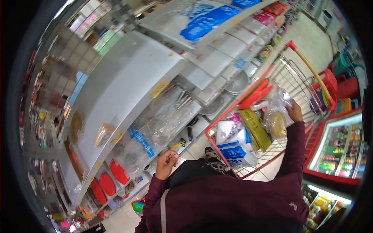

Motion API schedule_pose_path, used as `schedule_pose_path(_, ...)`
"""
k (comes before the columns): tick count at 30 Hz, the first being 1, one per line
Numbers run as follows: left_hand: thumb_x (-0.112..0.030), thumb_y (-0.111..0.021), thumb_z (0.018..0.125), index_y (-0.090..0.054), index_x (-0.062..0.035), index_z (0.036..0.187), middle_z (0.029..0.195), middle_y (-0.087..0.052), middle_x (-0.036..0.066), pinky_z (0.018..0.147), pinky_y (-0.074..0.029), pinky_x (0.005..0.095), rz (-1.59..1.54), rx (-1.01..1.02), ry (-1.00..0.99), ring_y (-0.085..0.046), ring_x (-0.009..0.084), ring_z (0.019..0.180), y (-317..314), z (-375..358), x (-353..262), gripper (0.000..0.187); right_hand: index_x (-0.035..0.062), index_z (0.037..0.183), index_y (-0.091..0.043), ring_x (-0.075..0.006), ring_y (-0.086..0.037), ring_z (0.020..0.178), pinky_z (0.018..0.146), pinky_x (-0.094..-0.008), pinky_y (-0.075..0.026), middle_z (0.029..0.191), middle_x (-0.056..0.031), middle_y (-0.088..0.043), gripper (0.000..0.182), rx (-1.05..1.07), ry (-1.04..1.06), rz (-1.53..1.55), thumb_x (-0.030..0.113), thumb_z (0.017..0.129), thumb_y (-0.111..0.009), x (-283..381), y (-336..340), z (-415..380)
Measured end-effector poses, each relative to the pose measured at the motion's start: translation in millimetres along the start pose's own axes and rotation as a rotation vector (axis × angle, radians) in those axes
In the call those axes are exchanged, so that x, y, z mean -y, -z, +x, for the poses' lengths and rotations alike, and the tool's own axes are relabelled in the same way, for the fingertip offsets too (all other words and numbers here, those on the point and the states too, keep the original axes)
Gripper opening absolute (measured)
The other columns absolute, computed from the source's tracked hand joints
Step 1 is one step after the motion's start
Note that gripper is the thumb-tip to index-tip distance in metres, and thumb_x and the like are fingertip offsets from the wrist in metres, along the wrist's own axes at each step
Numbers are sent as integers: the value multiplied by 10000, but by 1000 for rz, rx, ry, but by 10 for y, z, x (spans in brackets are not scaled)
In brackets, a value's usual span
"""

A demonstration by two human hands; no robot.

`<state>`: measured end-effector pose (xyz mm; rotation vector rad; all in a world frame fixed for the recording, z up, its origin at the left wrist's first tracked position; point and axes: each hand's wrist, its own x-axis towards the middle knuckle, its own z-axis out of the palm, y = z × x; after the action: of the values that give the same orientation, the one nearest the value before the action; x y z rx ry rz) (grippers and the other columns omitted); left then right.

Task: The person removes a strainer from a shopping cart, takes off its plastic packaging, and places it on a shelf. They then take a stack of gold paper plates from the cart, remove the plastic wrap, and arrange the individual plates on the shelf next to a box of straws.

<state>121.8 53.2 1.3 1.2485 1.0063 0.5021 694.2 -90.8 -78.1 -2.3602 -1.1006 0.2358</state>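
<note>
Bag (272, 110), clear and crinkled, lies in the cart (248, 176) toward its right-hand long rim, about midway between the handle (312, 73) and the short end by the person's legs. Its long axis runs roughly away from the person, with a tan disc (278, 125) showing through the nearer part. The right hand (295, 112) is at the bag's right side, arm reaching over that rim, so the bag lies directly to the left of its fingers, touching them. Those fingers are bent toward the film and seem to have hold of it, though shine and blur hide the tips and I cannot tell how firmly they close. The left hand (166, 164) is much farther off, outside the cart near the lower shelf (200, 128); its fingers curl in loosely, not fully closed, and nothing shows in them. Just left of the bag is an olive pack (254, 130), slanting toward the short end. Red packs (255, 94) lie along the left long rim, a purple pack (232, 129) near the left corner, and a blue-and-white pack (237, 153) against the short end.
</note>
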Motion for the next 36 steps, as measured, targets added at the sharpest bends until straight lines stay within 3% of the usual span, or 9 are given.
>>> schedule_pose_path(3, -155, -525, 827, -533, -34, 817, 642, -487, -15, 497, -364, 183, 57, -31, 11, -449, 51, 551, -37, 16, 27, 121, 11, 1092, -436, -327, -478, 1005, 854, -386, -387, 1090, -190, -495, 515, -87, -53, -200, 132, 632, -633, -513, -178, 176)
schedule_pose_path(14, -154, -525, 828, -525, -34, 775, 579, -470, -24, 481, -336, 168, 81, -42, 4, -414, 34, 503, -51, 11, -12, 131, 110, 1106, -447, -288, -505, 974, 769, -356, -440, 1039, -135, -521, 580, -263, -165, -267, 91, 575, -679, -10, -220, -103)
schedule_pose_path(21, -153, -528, 828, -525, -38, 774, 583, -474, -22, 483, -339, 169, 88, -45, 16, -418, 33, 509, -77, 43, -7, 127, 0, 982, -530, -315, -565, 856, 754, -354, -443, 920, -209, -575, 464, 85, -618, -203, 264, 633, -682, -221, -483, -761)
schedule_pose_path(23, -150, -527, 827, -524, -37, 774, 587, -476, -19, 484, -340, 170, 79, -27, 27, -421, 37, 515, -107, 63, -5, 125, -34, 1044, -490, -317, -542, 923, 786, -352, -436, 983, -228, -547, 604, 58, -647, 348, 337, 616, -700, -398, -638, -849)
schedule_pose_path(27, -144, -525, 827, -522, -35, 773, 591, -479, -16, 488, -342, 171, 88, 24, 27, -423, 39, 520, -155, 104, -42, 122, -70, 982, -519, -247, -590, 784, 685, -321, -467, 883, -171, -597, 540, -269, -513, -21, 267, 612, -722, -339, -735, -884)
schedule_pose_path(28, -145, -525, 827, -522, -36, 772, 592, -479, -15, 490, -341, 171, 96, 23, 26, -422, 40, 520, -169, 115, -55, 122, -70, 982, -519, -247, -590, 784, 685, -321, -467, 883, -171, -597, 540, -275, -521, -21, 267, 612, -722, -375, -776, -847)
schedule_pose_path(30, -145, -525, 828, -522, -36, 772, 593, -479, -14, 491, -341, 171, 109, 34, 25, -422, 40, 519, -186, 121, -79, 123, -54, 932, -558, -198, -591, 690, 607, -306, -477, 813, -121, -606, 430, 42, -631, 829, 164, 606, -735, -435, -820, -762)
schedule_pose_path(31, -146, -525, 828, -523, -36, 774, 591, -477, -14, 490, -338, 172, 114, 28, 18, -420, 41, 519, -189, 118, -83, 123, -50, 905, -576, -184, -591, 639, 551, -300, -478, 785, -109, -607, 402, 17, -843, 861, 108, 580, -752, 127, -425, -780)
schedule_pose_path(36, -149, -525, 829, -525, -36, 783, 584, -471, -14, 487, -330, 173, 95, 20, 9, -413, 43, 511, -162, 99, -45, 122, -66, 910, -569, -197, -597, 660, 587, -308, -492, 816, -131, -612, 429, -89, -832, 922, 95, 566, -768, -154, -712, -830)
